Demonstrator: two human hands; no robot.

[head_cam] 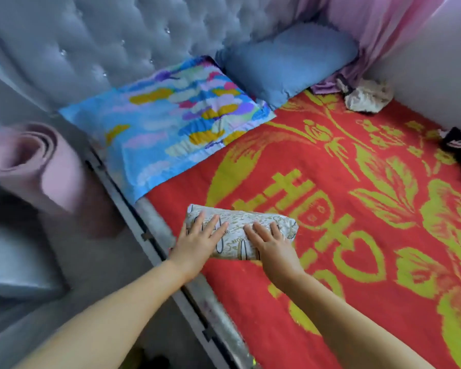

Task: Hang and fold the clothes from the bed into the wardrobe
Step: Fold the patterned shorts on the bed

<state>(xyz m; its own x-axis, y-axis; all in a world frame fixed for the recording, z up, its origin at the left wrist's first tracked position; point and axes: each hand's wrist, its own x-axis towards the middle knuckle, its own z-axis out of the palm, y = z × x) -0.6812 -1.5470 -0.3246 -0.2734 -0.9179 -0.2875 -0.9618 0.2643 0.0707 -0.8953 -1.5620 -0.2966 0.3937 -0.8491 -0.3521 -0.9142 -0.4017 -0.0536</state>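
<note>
A folded cream garment with a brown print (240,221) lies near the left edge of the bed, on the red and yellow blanket (330,262). My left hand (197,241) rests flat on its left half, fingers straight and spread. My right hand (269,242) lies flat on its right half in the same way. A crumpled whitish cloth (367,97) sits at the far right corner of the bed, and a dark garment (458,145) shows at the right edge of the view. No wardrobe is in view.
A colourful blue pillow (171,121) and a plain blue pillow (288,65) lie against the grey tufted headboard (117,35). A rolled pink mat (35,166) stands left of the bed. A pink curtain (383,27) hangs at the back right. The grey bed frame edge (155,235) runs diagonally.
</note>
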